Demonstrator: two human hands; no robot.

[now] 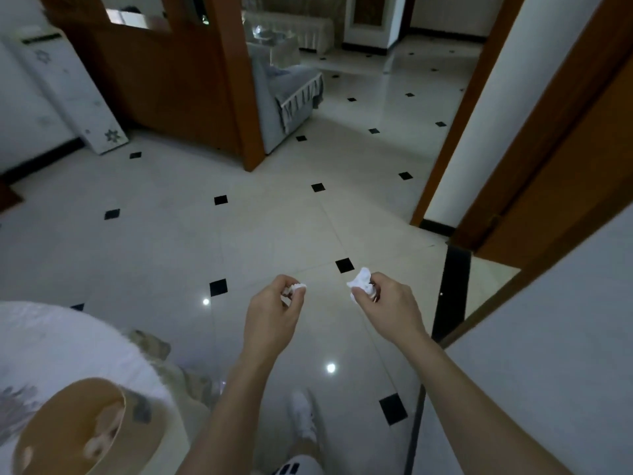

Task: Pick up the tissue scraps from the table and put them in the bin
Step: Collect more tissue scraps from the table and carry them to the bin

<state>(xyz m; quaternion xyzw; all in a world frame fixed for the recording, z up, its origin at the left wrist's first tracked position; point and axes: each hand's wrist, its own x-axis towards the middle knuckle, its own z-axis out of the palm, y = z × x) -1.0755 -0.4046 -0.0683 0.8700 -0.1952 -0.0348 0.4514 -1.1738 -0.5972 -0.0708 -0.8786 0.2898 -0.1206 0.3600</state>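
Tissue scraps (359, 281) pinched in both hands (272, 315) — one apiece.

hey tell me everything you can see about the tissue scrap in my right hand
The tissue scrap is white, thin soft paper crumpled into an irregular wad with ragged, pointed edges. The right hand pinches it between thumb and curled fingers; most of it sticks out beyond the fingertips, toward the left hand. It is held in the air above the glossy tiled floor, and only that hand touches it.
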